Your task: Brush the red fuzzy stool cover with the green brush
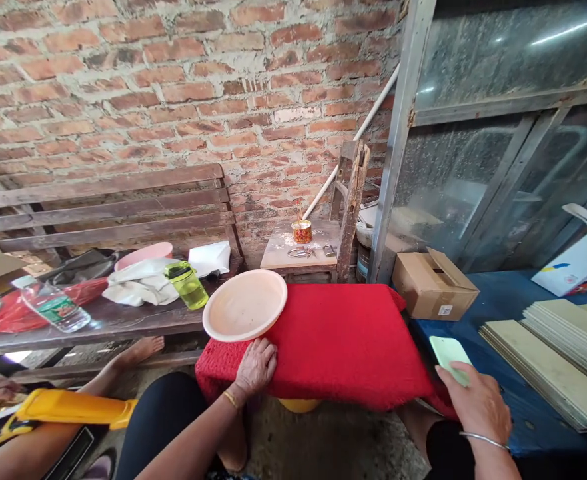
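Observation:
My left hand (257,365) rests at the front of the red cloth (343,340), right by the near rim of a pale pink plastic basin (246,305). Its fingers are loosely bent over the cloth with no object visible in them; whether they touch the basin I cannot tell. The basin looks bare inside and stands on the left end of the cloth-covered table. At the right, beyond the cloth's edge, my right hand (478,400) grips a pale green smartphone (448,353), its back with a small camera hole facing up.
A wooden bench (138,317) holds a green-lidded bottle (187,283), white cloth (140,281) and a water bottle (53,307). Behind the table, a stool (273,253) bears a tin (302,232) and padlocks. A carton (433,287) and stacked boards (543,373) lie right. Another person's leg (118,367) shows left.

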A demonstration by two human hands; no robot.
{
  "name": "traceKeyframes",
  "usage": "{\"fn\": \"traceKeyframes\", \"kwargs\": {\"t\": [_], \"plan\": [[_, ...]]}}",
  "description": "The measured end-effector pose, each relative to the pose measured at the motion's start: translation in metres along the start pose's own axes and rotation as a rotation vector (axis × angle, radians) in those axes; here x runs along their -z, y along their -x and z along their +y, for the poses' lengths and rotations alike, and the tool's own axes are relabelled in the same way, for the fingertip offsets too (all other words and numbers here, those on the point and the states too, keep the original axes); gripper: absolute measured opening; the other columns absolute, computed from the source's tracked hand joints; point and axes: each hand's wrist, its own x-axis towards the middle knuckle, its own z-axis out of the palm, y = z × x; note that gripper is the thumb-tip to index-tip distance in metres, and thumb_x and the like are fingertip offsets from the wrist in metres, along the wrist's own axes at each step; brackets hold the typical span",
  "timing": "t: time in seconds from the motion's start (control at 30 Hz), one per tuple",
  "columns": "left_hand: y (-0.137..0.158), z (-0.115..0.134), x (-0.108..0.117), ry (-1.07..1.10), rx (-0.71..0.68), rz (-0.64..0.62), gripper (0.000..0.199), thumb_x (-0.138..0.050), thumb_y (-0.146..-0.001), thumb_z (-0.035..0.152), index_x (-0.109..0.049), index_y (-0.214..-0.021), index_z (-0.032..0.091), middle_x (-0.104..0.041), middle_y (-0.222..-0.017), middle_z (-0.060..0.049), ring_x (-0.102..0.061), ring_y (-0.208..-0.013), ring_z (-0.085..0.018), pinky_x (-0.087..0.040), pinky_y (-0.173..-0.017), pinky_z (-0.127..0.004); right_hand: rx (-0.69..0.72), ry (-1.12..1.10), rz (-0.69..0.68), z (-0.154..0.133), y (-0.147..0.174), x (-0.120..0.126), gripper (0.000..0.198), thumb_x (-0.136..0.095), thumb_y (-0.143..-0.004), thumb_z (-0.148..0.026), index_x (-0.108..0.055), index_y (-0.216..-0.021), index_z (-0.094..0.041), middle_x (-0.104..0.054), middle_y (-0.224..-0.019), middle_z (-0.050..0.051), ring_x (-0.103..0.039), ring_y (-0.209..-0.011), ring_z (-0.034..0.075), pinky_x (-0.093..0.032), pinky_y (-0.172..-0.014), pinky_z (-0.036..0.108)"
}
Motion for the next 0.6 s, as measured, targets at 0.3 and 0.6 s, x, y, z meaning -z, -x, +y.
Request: {"fn": "traceKeyframes", "kwargs": {"t": [0.3,0.6], "plan": [[-0.004,0.008,0.008,-0.012,0.042,-0.062,0.02,-0.045,-0.095,0.018,-0.065,-0.094,0.02,-0.059,-0.091,-0.006,-0.052,-0.089,-0.023,-0.042,-0.086,-0.036,0.299,-0.138,-0.157,-0.032,0.024,-0.011,0.056,-0.046,-0.073,-0.07,-0.071,-0.099,-0.026,-0.064,-0.1,0.01,-0.062,-0.096,0.033,-0.049,-0.086,0.048],[-0.006,0.012,0.015,0.001,0.076,-0.113,0.021,-0.045,-0.096,0.019,-0.066,-0.095,0.021,-0.059,-0.092,-0.006,-0.052,-0.09,-0.022,-0.041,-0.087,-0.036,0.436,-0.405,-0.681,-0.058,0.04,0.021,0.05,-0.064,-0.064,-0.056,-0.07,-0.102,-0.025,-0.067,-0.106,0.005,-0.064,-0.098,0.026,-0.051,-0.089,0.034]]}}
